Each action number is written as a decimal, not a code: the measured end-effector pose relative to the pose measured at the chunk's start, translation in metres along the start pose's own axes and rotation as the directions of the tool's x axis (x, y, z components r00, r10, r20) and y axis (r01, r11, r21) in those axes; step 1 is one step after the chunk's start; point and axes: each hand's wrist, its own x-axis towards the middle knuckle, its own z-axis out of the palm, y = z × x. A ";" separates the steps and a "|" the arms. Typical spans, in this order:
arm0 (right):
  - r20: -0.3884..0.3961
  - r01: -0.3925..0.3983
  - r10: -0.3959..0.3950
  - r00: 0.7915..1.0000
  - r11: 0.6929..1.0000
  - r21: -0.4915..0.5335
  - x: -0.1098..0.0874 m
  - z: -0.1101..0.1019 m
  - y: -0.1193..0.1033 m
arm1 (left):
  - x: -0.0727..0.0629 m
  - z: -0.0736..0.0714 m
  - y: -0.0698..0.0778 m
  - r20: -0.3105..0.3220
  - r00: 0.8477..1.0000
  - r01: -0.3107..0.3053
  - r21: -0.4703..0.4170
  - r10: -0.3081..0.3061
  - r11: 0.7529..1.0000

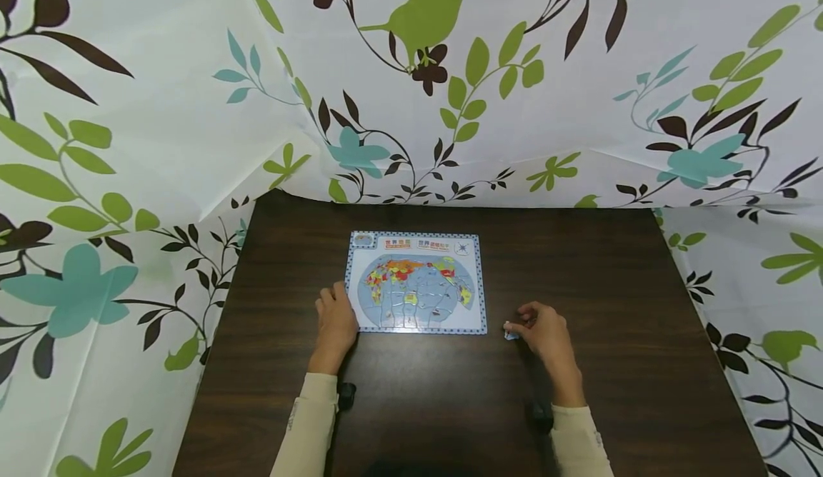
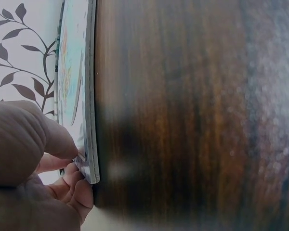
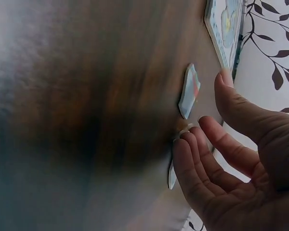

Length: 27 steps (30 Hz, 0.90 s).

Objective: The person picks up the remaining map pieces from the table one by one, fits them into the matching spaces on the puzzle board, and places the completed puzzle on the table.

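A world map jigsaw puzzle (image 1: 418, 243) in a white tray with a blue patterned border lies flat on the dark table. My left hand (image 1: 336, 325) holds it by its lower left corner. In the left wrist view, the thumb and curled fingers (image 2: 83, 197) meet at that corner. To the right of the puzzle, my right hand (image 1: 543, 330) is low over the table, thumb spread from the fingers. One small puzzle piece (image 3: 189, 94) lies between the thumb and fingers in the right wrist view. Another piece (image 3: 172, 176) shows partly behind the fingertips.
The dark wood table (image 1: 617, 305) extends on both sides of the puzzle. A white cloth (image 1: 450, 156) printed with leaves, flowers and a bird hangs behind the table and along both sides. A dark strap device (image 1: 346, 395) is on the left wrist, another (image 1: 540, 415) on the right.
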 end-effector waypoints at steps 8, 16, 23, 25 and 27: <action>-0.023 0.008 -0.009 1.000 0.999 -0.039 -0.004 0.012 0.002 | 0.001 0.001 -0.002 -0.008 1.000 0.001 0.000 -0.001 1.000; -0.032 -0.019 0.017 0.999 0.998 -0.063 -0.007 0.016 0.002 | 0.001 0.000 -0.002 -0.008 1.000 -0.010 0.004 0.010 1.000; -0.039 -0.014 0.012 0.999 0.999 -0.049 -0.006 0.016 0.001 | -0.001 0.000 -0.003 -0.018 1.000 -0.023 0.005 0.023 1.000; -0.063 0.012 -0.014 0.998 0.999 -0.032 -0.004 0.015 0.002 | -0.001 0.000 -0.003 -0.012 1.000 -0.018 0.007 0.018 1.000; -0.088 0.037 -0.038 0.995 0.999 -0.009 -0.003 0.013 0.000 | -0.001 -0.001 -0.002 -0.007 1.000 -0.013 0.004 0.014 1.000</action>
